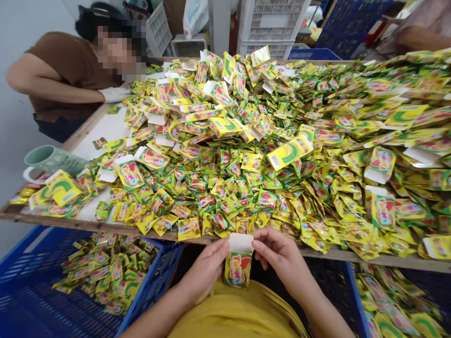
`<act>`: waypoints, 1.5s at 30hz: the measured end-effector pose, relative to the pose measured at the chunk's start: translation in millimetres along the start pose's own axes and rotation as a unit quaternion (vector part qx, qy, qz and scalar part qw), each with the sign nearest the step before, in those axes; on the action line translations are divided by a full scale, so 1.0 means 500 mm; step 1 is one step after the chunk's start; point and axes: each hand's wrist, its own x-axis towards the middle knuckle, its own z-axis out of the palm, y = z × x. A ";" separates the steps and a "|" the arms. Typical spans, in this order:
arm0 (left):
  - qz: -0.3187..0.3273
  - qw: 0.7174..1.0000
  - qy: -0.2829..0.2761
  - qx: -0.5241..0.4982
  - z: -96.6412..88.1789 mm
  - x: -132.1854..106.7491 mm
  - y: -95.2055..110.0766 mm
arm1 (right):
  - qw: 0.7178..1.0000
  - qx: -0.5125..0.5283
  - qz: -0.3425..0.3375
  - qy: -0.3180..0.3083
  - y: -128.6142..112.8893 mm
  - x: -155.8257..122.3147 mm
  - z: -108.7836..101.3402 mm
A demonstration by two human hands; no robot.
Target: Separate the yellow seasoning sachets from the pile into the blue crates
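Both my hands hold one small yellow-green carton [238, 266] below the table's near edge, over my lap. My left hand [206, 268] grips its left side with curled fingers. My right hand [278, 256] pinches the top right corner by the carton's open white flap. On the table [105, 129] just beyond lies a big heap of yellow-green sachets [246, 188] mixed with folded cartons [289, 152] of the same print.
A blue crate [42, 286] at my lower left holds filled cartons; another blue crate [355, 300] is at lower right. A green mug [52, 159] lies at the table's left edge. A person in a brown top sits at far left, gloved hand [114, 94] on the table. White crates [271, 23] stand behind.
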 end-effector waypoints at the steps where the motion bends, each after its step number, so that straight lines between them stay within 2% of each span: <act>1: -0.025 0.999 -0.014 -0.035 0.001 -0.002 0.004 | 0.998 0.039 0.041 -0.027 0.004 -0.004 0.004; 3: -0.077 0.993 -0.027 -0.080 0.002 -0.001 0.010 | 0.989 0.096 0.094 -0.069 0.009 -0.008 0.017; 5: -0.119 0.987 -0.007 -0.111 0.005 0.003 0.015 | 0.981 0.126 0.118 -0.090 0.012 -0.008 0.029; 8: -0.129 0.984 0.022 -0.124 0.012 0.007 0.021 | 0.987 0.105 0.081 -0.086 0.015 -0.006 0.032; 10: -0.092 0.993 0.026 -0.072 0.013 0.004 0.024 | 0.995 0.067 0.019 -0.068 0.014 -0.008 0.025; 13: 0.010 0.993 0.066 0.099 0.007 -0.005 0.024 | 0.997 0.038 -0.043 -0.058 0.010 -0.014 0.015; 15: 0.070 0.971 0.094 0.209 -0.001 -0.008 0.021 | 0.997 0.044 -0.038 -0.052 0.008 -0.017 0.015; 17: 0.103 0.952 0.102 0.271 -0.006 -0.009 0.018 | 0.998 0.059 -0.013 -0.034 0.007 -0.018 0.019; 21: 0.115 0.950 0.100 0.273 -0.001 -0.004 0.015 | 0.997 0.072 0.017 -0.004 0.010 -0.016 0.026; 24: 0.125 0.947 0.097 0.279 0.003 0.004 0.016 | 0.999 0.046 0.006 0.005 0.013 -0.015 0.023; 27: 0.181 0.921 0.082 0.334 -0.006 0.009 0.017 | 0.998 -0.014 -0.056 -0.008 0.017 -0.013 0.013; 30: 0.236 0.891 0.047 0.386 -0.024 0.007 0.014 | 0.986 -0.093 -0.135 -0.027 0.023 -0.014 0.005; 33: 0.237 0.888 0.021 0.394 -0.036 -0.003 0.003 | 0.969 -0.154 -0.194 -0.022 0.031 -0.022 0.005; 36: 0.206 0.907 0.010 0.368 -0.041 -0.013 -0.014 | 0.950 -0.192 -0.247 -0.021 0.043 -0.041 0.010; 40: 0.166 0.923 -0.023 0.347 -0.044 -0.017 -0.035 | 0.936 -0.243 -0.251 -0.051 0.052 -0.065 0.014; 42: 0.165 0.913 -0.009 0.373 -0.042 -0.014 -0.040 | 0.931 -0.257 -0.253 -0.055 0.049 -0.060 0.010; 45: 0.176 0.897 0.030 0.403 -0.038 -0.015 -0.035 | 0.931 -0.244 -0.264 -0.058 0.035 -0.022 -0.002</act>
